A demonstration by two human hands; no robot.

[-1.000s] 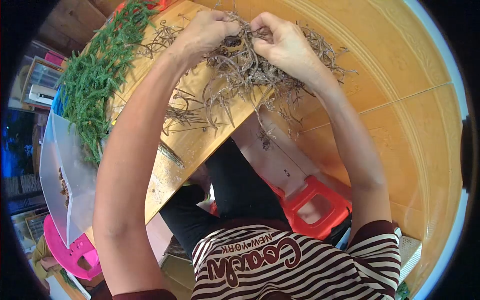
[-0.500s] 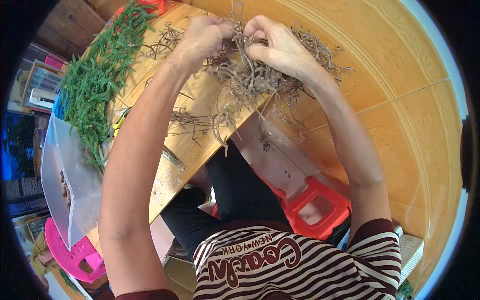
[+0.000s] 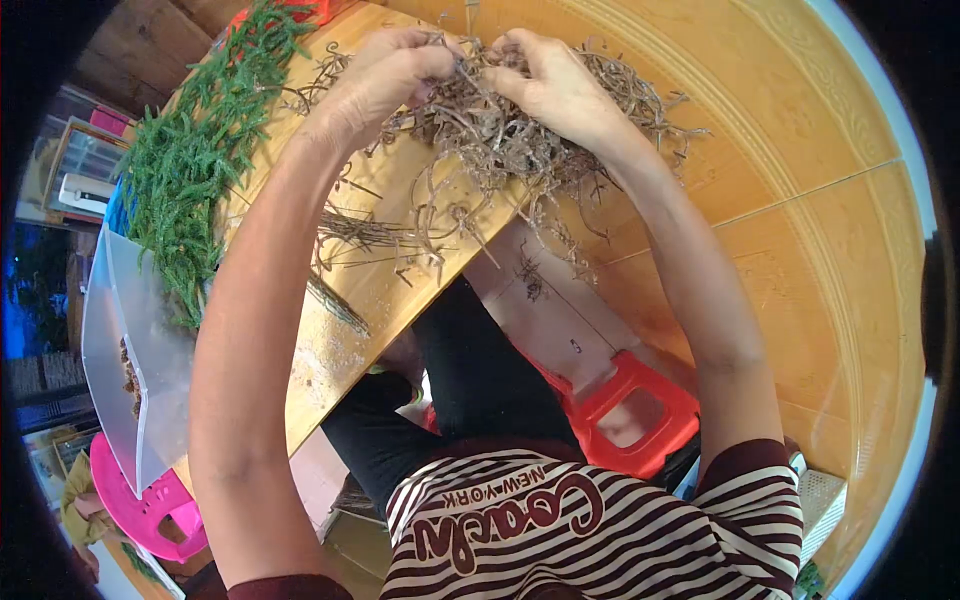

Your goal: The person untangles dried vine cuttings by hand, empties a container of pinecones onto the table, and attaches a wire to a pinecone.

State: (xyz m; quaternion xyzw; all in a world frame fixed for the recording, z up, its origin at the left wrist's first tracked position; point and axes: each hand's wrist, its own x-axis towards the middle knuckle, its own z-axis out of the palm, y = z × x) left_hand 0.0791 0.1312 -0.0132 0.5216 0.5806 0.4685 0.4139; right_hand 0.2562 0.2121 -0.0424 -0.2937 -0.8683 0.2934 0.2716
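A tangled heap of dry, curly brown stems (image 3: 510, 140) lies at the far edge of the wooden table (image 3: 330, 370), some ends hanging over its side. My left hand (image 3: 405, 70) is closed at the heap's upper left, fingers pinched on the dry stems. Just right of it, my right hand (image 3: 540, 80) is closed with thumb and fingers around other stems of the same heap. The fingertips of both hands are partly hidden among the stems. Thin loose sticks (image 3: 370, 232) lie on the table below my left hand.
Green needle-like sprigs (image 3: 185, 190) cover the table's left side. Beyond them stands a translucent bin (image 3: 150, 350) above a pink stool (image 3: 150, 510). A red stool (image 3: 640, 415) is on the floor near my legs. At the far lower left, part of another person (image 3: 85, 505) shows.
My left hand has moved slightly left and down, away from my right hand. The dry stems between and below the hands have shifted and spread.
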